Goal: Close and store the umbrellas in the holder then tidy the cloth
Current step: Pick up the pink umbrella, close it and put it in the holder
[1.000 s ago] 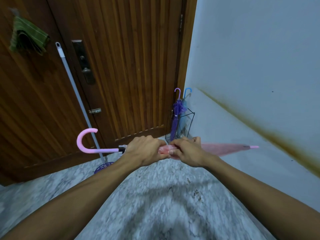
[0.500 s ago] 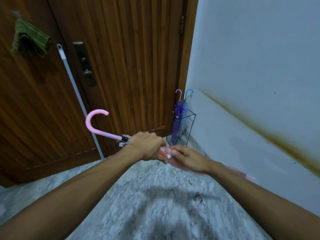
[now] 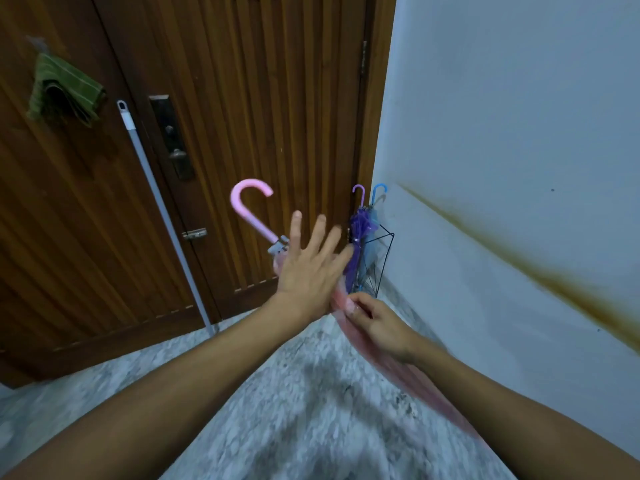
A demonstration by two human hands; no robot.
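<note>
The pink umbrella [image 3: 349, 320] looks light, its canopy soft and slippery. The right hand [image 3: 379, 323] pinches it mid-canopy; the left hand [image 3: 308, 271] is spread open. The rigid crook handle [image 3: 247, 206] offers surer hold.

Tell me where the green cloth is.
Upper left of the head view: the green cloth hangs high on the wooden door, left of the mop handle.

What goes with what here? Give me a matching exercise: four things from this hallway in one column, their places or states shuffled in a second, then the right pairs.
Things:
1. pink umbrella
2. purple umbrella
3. green cloth
4. left hand

States:
A. hanging high on the wooden door
B. open, fingers spread
C. standing in the wire holder
D. gripped by the right hand, handle up

Pairs: 1-D, 2-C, 3-A, 4-B
</note>
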